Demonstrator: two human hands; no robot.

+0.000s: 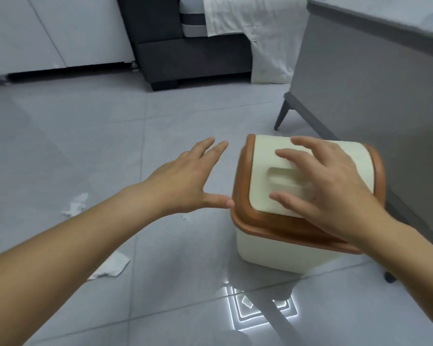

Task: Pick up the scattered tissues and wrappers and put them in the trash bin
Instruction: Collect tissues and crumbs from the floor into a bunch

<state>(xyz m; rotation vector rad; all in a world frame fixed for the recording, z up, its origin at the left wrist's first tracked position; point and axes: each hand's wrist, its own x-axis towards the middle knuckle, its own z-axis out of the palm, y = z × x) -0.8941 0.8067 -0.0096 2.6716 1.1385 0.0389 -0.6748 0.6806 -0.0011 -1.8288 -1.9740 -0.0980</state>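
A cream trash bin (263, 248) with a brown rim and a cream swing lid stands on the tiled floor at centre right. My right hand (335, 186) is spread over the lid, fingers straight, holding nothing. My left hand (185, 181) is open just left of the bin, its thumb tip at the brown rim. A crumpled white tissue (76, 207) lies on the floor at the left. A flatter white tissue (113, 267) lies nearer me, partly hidden under my left forearm. A tiny white scrap (185, 217) lies below my left hand.
A grey cabinet on slanted legs (360, 78) stands right behind the bin. A dark sofa base (190, 61) with a white sheet (255, 28) draped over it is at the back. A white cabinet (55, 33) is at the back left. Ceiling light reflects on the tiles (260, 308).
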